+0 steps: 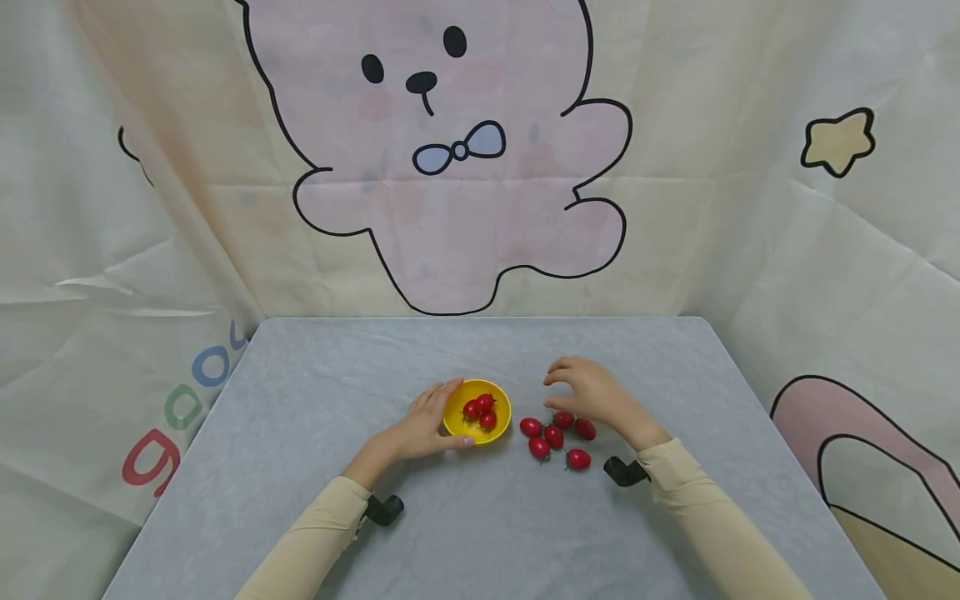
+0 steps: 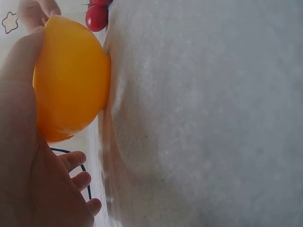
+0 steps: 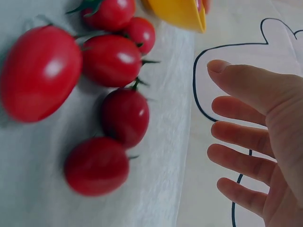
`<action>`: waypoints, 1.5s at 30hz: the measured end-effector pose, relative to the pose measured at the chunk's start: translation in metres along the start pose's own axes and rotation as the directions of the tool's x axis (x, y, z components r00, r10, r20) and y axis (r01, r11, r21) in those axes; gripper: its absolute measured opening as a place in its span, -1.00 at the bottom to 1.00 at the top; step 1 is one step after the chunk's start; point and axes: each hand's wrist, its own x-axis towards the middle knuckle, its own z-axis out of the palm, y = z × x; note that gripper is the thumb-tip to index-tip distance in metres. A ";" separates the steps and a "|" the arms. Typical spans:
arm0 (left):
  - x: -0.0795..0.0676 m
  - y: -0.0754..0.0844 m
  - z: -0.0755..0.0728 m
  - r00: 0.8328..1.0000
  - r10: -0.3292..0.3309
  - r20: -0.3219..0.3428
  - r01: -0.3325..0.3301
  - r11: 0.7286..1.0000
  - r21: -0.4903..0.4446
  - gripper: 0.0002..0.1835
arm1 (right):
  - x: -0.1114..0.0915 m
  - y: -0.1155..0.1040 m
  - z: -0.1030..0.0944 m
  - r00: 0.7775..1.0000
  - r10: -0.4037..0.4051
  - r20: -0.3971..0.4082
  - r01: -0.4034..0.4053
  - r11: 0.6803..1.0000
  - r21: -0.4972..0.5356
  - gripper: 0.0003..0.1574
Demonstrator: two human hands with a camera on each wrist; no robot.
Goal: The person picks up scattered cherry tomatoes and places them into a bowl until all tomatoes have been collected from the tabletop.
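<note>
Six cherry tomatoes (image 1: 553,437) are lying just right of a yellow bowl (image 1: 502,408), in which others are being held. The bowl is being clasped by the left hand (image 1: 427,422); the right hand (image 1: 591,393), fingers parted from thumb, is being held above the grey tabletop (image 1: 480,533).

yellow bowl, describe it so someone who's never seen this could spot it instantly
On the grey table, find the round bowl in the left hand. It holds small tomatoes; unlike the loose red tomatoes to its right, it is bright yellow.
</note>
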 end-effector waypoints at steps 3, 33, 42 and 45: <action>0.000 0.000 0.000 1.000 -0.001 -0.004 0.001 1.000 -0.004 0.18 | -0.005 0.005 0.001 1.000 0.015 0.006 -0.015 1.000 -0.015 -0.57; 0.001 -0.002 0.001 1.000 -0.004 -0.005 0.004 1.000 0.000 0.18 | -0.035 0.022 0.030 0.997 0.077 0.012 -0.076 0.996 -0.038 -0.56; 0.000 0.000 0.000 1.000 -0.010 0.005 0.010 1.000 0.000 0.17 | -0.037 0.022 0.035 0.998 0.064 -0.002 -0.064 0.997 -0.039 -0.56; 0.000 0.000 0.000 1.000 -0.011 0.004 0.011 1.000 0.002 0.18 | -0.037 0.022 0.037 0.998 0.062 -0.004 -0.062 0.997 -0.037 -0.54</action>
